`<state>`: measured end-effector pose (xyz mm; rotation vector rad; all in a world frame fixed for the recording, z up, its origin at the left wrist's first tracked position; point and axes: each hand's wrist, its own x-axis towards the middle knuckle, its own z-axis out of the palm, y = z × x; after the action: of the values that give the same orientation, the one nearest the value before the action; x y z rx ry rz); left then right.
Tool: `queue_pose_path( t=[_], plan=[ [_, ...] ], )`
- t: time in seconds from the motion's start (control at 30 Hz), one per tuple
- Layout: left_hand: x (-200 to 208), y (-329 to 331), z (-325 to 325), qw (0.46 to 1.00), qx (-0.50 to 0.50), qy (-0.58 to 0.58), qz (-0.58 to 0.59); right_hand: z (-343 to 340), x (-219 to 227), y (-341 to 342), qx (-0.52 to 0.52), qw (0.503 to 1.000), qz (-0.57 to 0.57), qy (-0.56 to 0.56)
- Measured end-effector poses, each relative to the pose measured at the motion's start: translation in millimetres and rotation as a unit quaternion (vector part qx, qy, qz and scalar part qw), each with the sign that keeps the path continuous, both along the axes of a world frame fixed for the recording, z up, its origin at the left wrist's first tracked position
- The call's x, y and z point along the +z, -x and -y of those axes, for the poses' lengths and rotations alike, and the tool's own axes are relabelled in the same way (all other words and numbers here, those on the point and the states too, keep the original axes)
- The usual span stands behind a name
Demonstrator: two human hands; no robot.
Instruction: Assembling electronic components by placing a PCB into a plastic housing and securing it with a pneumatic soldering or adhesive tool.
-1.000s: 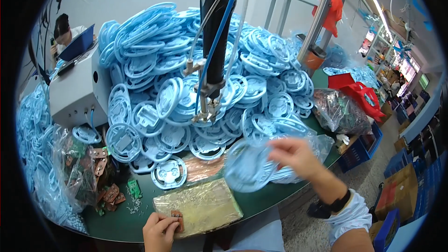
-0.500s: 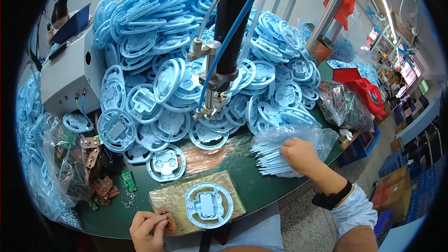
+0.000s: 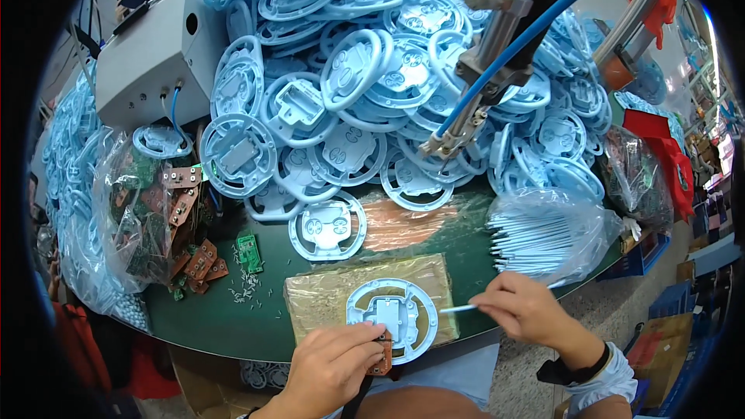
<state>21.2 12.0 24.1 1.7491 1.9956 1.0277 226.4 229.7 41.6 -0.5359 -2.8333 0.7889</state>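
Observation:
A light blue plastic steering-wheel-shaped part (image 3: 427,334) lies on a film-wrapped block (image 3: 314,295) at the table's front edge. My left hand (image 3: 330,365) is closed on a small brown circuit board (image 3: 380,361), which overlaps the wheel's lower left side. Part of the board is hidden under the fingers. My right hand (image 3: 528,312) pinches a thin pale stick (image 3: 458,309); its tip points left, at the wheel's right rim. Behind that hand a clear bag (image 3: 594,229) holds many similar pale sticks (image 3: 524,237).
Blue wheel parts (image 3: 341,74) are piled high at the back. A screwdriving head with a blue hose (image 3: 454,136) hangs above them. To the left are a grey box (image 3: 147,70), brown boards (image 3: 203,260), a green board (image 3: 248,254) and loose screws (image 3: 247,287). One wheel (image 3: 327,225) lies behind the block.
My right hand has left the bag of sticks, moving toward the wheel with one stick. My left hand has carried the brown board right, onto the wheel. The view has shifted.

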Motion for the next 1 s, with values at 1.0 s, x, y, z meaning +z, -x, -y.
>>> queue_pose_path(
  t=[1.0],
  plan=[
    [-5,9,-31,0.998,0.011,-0.055,-0.001,22,-19,29,0.015,0.996,-0.084,0.039]
  ],
)
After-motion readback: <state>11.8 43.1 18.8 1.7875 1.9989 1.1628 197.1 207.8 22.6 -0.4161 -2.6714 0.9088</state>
